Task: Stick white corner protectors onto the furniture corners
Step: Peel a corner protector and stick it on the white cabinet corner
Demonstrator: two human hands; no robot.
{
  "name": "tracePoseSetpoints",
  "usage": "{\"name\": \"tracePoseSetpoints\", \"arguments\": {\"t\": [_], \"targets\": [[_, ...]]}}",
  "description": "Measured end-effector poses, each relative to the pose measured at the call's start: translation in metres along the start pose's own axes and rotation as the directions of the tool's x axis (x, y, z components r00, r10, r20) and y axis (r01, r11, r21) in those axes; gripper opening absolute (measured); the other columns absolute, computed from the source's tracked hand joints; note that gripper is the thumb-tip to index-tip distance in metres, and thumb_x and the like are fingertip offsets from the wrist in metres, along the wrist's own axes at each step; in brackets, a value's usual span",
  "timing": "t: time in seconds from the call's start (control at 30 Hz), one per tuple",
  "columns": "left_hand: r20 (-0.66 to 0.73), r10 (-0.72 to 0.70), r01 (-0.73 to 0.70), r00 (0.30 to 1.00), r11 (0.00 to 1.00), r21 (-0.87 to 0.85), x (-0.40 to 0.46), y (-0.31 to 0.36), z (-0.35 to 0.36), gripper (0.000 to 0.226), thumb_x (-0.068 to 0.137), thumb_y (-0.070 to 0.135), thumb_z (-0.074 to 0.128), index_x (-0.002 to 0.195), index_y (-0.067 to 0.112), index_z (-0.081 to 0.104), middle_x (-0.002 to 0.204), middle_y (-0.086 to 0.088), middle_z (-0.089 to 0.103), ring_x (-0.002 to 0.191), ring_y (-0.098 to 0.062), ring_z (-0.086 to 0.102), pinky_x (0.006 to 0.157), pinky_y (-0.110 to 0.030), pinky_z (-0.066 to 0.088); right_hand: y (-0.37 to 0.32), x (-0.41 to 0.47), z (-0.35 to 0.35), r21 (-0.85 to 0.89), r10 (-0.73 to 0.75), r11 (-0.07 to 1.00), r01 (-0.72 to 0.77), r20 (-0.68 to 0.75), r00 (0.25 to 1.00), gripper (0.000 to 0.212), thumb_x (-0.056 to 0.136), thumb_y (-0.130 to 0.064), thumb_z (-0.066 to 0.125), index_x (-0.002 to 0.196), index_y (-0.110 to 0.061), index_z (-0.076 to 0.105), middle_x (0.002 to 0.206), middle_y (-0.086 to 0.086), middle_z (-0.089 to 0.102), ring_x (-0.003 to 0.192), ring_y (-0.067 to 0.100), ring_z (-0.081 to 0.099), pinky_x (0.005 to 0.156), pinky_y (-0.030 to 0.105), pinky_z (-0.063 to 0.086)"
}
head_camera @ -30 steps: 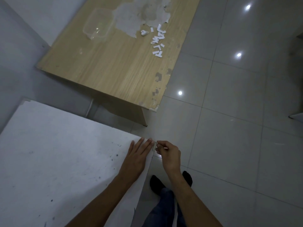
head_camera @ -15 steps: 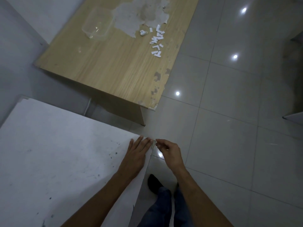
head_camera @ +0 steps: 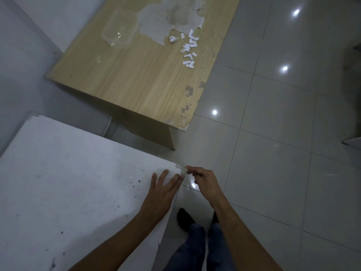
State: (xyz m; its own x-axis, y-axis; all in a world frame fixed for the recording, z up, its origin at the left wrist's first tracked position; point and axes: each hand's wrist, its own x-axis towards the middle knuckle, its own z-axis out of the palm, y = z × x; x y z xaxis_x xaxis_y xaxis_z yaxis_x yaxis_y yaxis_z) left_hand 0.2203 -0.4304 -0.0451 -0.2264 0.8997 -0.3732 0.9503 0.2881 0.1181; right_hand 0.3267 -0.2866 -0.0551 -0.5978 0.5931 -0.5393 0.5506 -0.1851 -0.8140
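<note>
a small white corner protector [head_camera: 181, 169] sits on the near right corner of the white table [head_camera: 68, 182]. it is an l-shaped piece: one short leg lies along the table's far edge, the other runs down the right edge toward the person, so its bend points outward at the corner tip. it looks thin, pale and nearly the same shade as the tabletop. the left hand [head_camera: 163, 190] lies flat on the tabletop, fingers straight and spread, its fingertips touching the protector's lower leg. the right hand [head_camera: 203, 180] hangs off the table's right edge over the tiled floor [head_camera: 273, 173], fingers curled, thumb and forefinger pinched together at the protector's outer bend. more white protectors [head_camera: 189, 49] lie scattered near the right edge of a wooden table [head_camera: 136, 81], beside a clear plastic container [head_camera: 117, 34].
</note>
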Motion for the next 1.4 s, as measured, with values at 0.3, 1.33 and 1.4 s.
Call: {"name": "tracePoseSetpoints", "arguments": {"t": [0.3, 1.33, 1.4], "targets": [[0.04, -0.058, 0.056, 0.998, 0.998, 0.038, -0.002, 0.004, -0.005, 0.081, 0.056, 0.009, 0.083, 0.133, 0.015, 0.056, 0.129, -0.005, 0.062, 0.119, -0.036, 0.057, 0.091, -0.061, 0.048, -0.003, -0.005, 0.004, 0.026, 0.068, 0.997, -0.068, -0.005, 0.998, 0.038, 0.091, 0.011, 0.044, 0.116, -0.007, 0.067, 0.119, 0.007, 0.067, 0.108, 0.013, 0.059, 0.103, 0.034, 0.046], [0.085, -0.123, 0.133, 0.989, 0.983, -0.123, 0.004, 0.006, 0.002, 0.066, 0.098, 0.01, 0.038, 0.153, 0.022, 0.004, 0.161, 0.0, 0.008, 0.148, -0.027, 0.0, 0.117, -0.054, 0.009, -0.018, -0.002, 0.011, 0.438, 0.294, 0.856, -0.274, 0.024, 0.956, 0.031, 0.086, 0.008, 0.061, 0.113, -0.004, 0.067, 0.099, 0.009, 0.071, 0.096, 0.019, 0.067, 0.085, 0.019, 0.054], [0.082, -0.122, 0.131, 0.989, 0.985, -0.11, 0.005, 0.006, 0.002, 0.065, 0.098, 0.01, 0.038, 0.153, 0.022, 0.005, 0.161, 0.0, 0.008, 0.148, -0.027, 0.001, 0.117, -0.054, 0.011, -0.019, -0.003, 0.01, 0.45, 0.291, 0.85, -0.273, 0.032, 0.956, 0.029, 0.086, 0.008, 0.06, 0.113, -0.002, 0.066, 0.097, 0.009, 0.071, 0.094, 0.019, 0.068, 0.082, 0.017, 0.054]]}}
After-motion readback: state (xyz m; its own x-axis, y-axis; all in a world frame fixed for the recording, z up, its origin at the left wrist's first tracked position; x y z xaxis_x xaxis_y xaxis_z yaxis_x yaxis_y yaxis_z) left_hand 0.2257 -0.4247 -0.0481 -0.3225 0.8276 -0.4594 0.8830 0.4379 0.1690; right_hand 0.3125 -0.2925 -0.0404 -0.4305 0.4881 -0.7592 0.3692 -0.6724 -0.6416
